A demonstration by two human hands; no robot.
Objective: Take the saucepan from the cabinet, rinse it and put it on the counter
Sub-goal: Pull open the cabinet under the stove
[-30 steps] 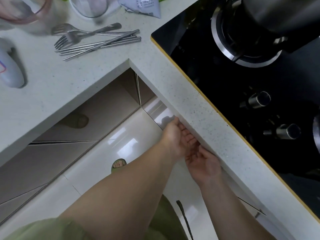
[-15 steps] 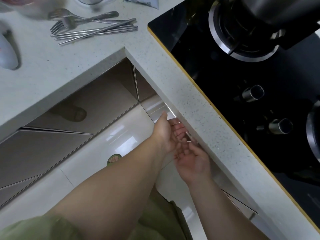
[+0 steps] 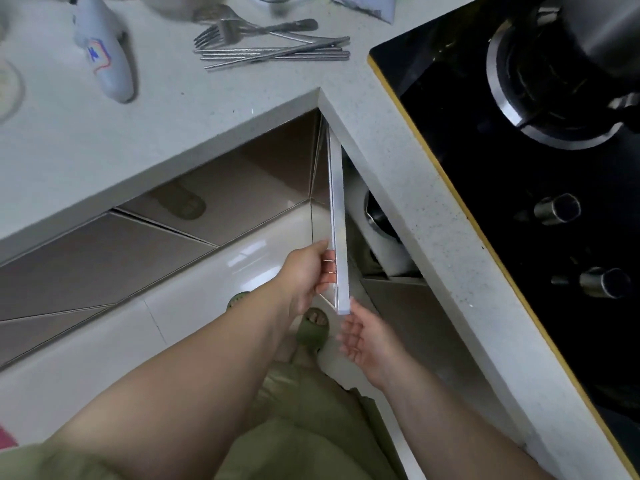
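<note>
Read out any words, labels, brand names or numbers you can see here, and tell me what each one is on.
No text here can be read.
White handheld device on the countertop: a blue and red mark, too blurred to read.
Packet at the top edge: faint print, too small and blurred to read.
Stove knobs: no markings visible.
Cabinet door: no label visible.

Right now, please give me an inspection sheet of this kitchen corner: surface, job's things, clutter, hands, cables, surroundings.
Surface: pale speckled stone counter, L-shaped.
Job's things: glossy cabinet door swung partly open; dark round metal pan partly visible inside, mostly hidden.
Clutter: steel forks and chopsticks; white handheld device.
Hands: left hand grips the door edge; right hand open, just below the door corner, contact unclear.
Cables: nothing seen.
Surroundings: black glass gas hob with two knobs; glossy tiled floor.
</note>
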